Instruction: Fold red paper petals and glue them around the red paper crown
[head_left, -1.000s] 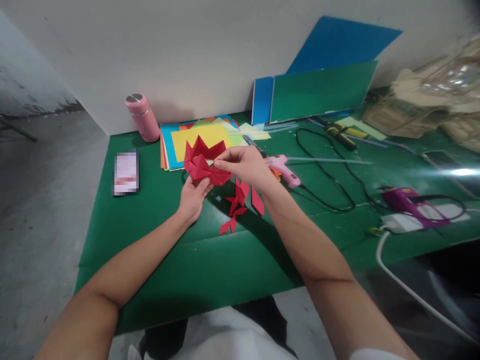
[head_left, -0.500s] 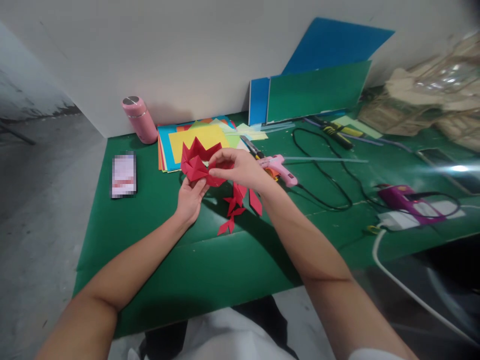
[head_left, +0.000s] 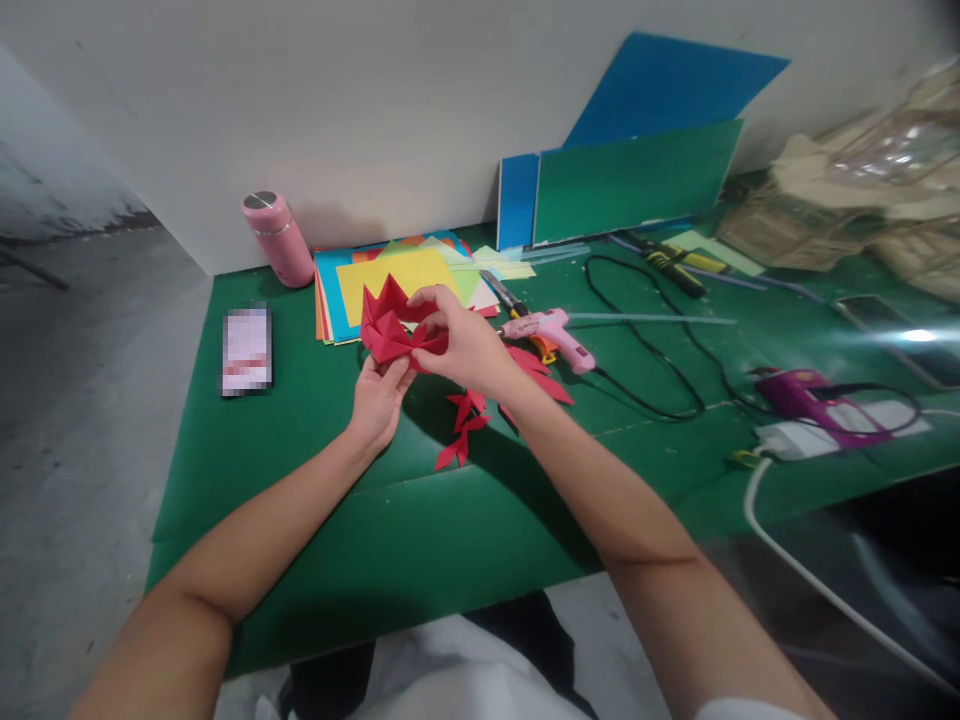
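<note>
Hands meet around a red folded-paper ring (head_left: 388, 340), held above the counter (head_left: 300, 560) just left of the frame's centre. Its points face upward. Near its lower edge, the left hand (head_left: 376, 405) pinches the paper, thumb on the outside. On the right wall, the right hand (head_left: 471, 348) now curves with thumb and fingers parted, whereas half a second ago its fingertips were closer together by the opening; how firmly they press I cannot tell. That wider hold seems to brace the ring from both sides, probably to settle or shape that wall. Red paper pieces (head_left: 538, 372) now show right of the right wrist, near the pink glue gun (head_left: 551, 325), while smaller red folded pieces (head_left: 460, 440) lie unmoved just below centre. Behind, stacked coloured sheets (head_left: 390, 280) sit within easy reach.
</note>
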